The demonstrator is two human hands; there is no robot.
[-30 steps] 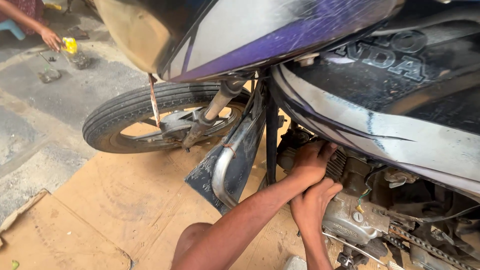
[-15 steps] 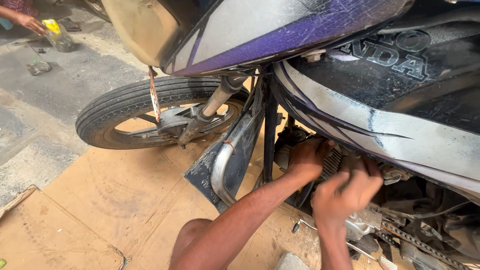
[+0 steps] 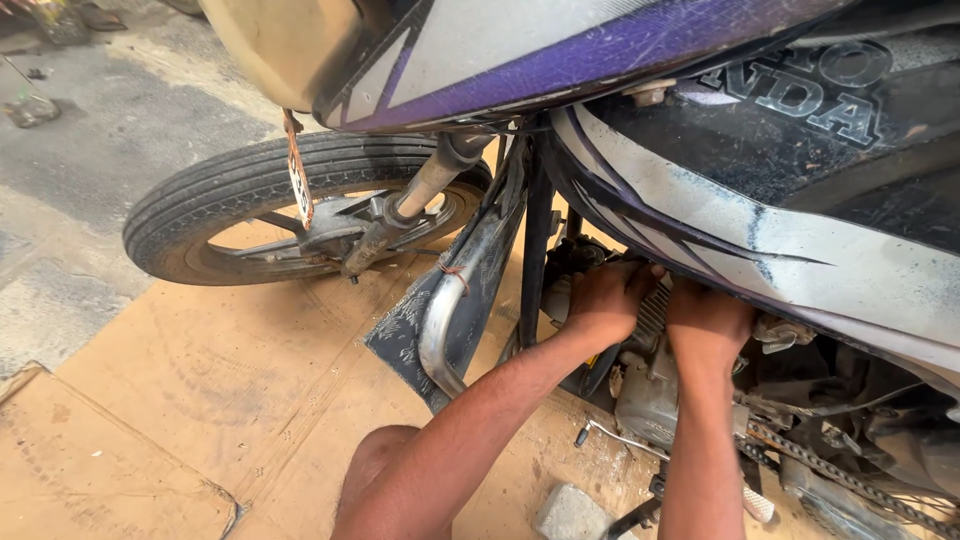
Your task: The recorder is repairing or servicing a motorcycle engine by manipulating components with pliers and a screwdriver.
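Observation:
A motorcycle with a black, white and purple fuel tank (image 3: 760,150) fills the upper right. My left hand (image 3: 610,300) reaches under the tank and presses on the engine's top, fingers curled around a part I cannot make out. My right hand (image 3: 708,322) sits just beside it, also up against the engine (image 3: 650,385), its fingers hidden beneath the tank edge. Whether either hand grips something is hidden.
The front wheel (image 3: 250,210) lies at the left with the fork (image 3: 410,205) above it. A chromed crash guard (image 3: 445,320) stands before my left forearm. Flattened cardboard (image 3: 200,400) covers the ground. A drive chain (image 3: 840,470) and kick lever (image 3: 610,435) show lower right. A stone (image 3: 570,512) rests below.
My right hand has risen from the lower engine case to beside my left hand under the tank. The view has shifted so the wheel appears further right.

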